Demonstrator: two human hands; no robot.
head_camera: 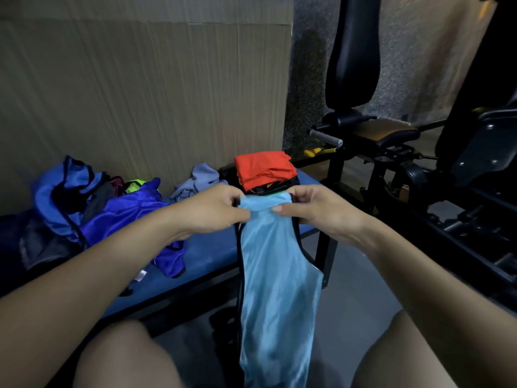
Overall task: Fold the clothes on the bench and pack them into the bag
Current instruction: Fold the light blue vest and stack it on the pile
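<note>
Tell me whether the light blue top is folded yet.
Not folded: the light blue top hangs full length from both hands, pinched at its upper edge.

A light blue sleeveless top (275, 275) with dark edging hangs lengthwise in front of the blue bench (212, 256), its upper end bunched and pinched between the left hand (215, 212) and the right hand (316, 210), its lower end dropping below the bench's front edge. On the bench's far right end sits a folded stack topped by an orange-red garment (265, 168), with a crumpled grey piece (197, 182) just left of it. Farther left on the bench lies an unfolded heap: a shiny violet-blue garment (131, 217) spilling forward and a blue one with dark trim (58, 191) behind it.
</note>
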